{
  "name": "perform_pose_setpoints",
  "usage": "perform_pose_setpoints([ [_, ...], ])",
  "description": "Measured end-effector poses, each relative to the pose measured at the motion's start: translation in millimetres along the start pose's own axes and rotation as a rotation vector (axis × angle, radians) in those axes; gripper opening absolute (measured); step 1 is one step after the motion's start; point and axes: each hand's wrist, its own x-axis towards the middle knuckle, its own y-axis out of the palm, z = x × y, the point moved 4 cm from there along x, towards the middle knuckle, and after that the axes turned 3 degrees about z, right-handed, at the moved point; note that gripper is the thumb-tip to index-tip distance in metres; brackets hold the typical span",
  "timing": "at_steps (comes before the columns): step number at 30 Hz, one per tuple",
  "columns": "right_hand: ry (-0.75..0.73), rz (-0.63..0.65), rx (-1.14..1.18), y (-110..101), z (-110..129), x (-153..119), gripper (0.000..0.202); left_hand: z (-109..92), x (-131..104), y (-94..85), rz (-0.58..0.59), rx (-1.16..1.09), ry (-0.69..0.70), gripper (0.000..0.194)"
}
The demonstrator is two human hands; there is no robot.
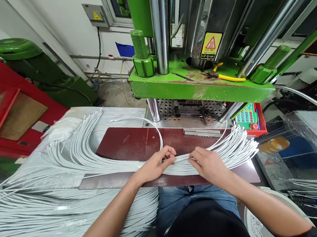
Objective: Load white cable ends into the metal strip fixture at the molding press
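A thick bundle of white cables (118,165) runs across the dark red board (124,141) in front of me, and its ends fan out to the right. One white cable (155,126) arches above the bundle and runs down to my left hand (160,163), whose fingers are curled closed around it. Close by on the right, my right hand (210,164) rests over the bundle, thumb and fingers pinched together. A single cable strand leads from its far side towards the upper right. The exact grip points are partly hidden by the fingers.
Ahead stands a green press (200,85) with steel columns and a hot-surface label (211,46); yellow-handled pliers (229,78) lie on it. Metal strips (202,132) lie on the board. A large cable pile (73,221) is at left, a white bucket (286,199) at lower right.
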Motion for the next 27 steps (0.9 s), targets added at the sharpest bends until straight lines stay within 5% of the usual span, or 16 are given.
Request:
perform_pose_setpoints([
  [3, -0.04, -0.054, -0.043, -4, 6, 4, 0.013, 6, 3, 1.1, -0.036, -0.095, 0.001, 0.017],
  [14, -0.072, 0.054, -0.083, -1, 12, 10, 0.02, 11, 6, 0.1, -0.081, -0.142, -0.01, 0.027],
  [22, 0.039, 0.042, 0.129, 17, 14, 26, 0.04, 8, 3, 0.6, -0.095, -0.062, 0.036, 0.028],
  [27, 0.127, 0.052, 0.377, 23, 7, 31, 0.029, 7, 1, 0.3, -0.107, -0.025, 0.013, 0.029],
])
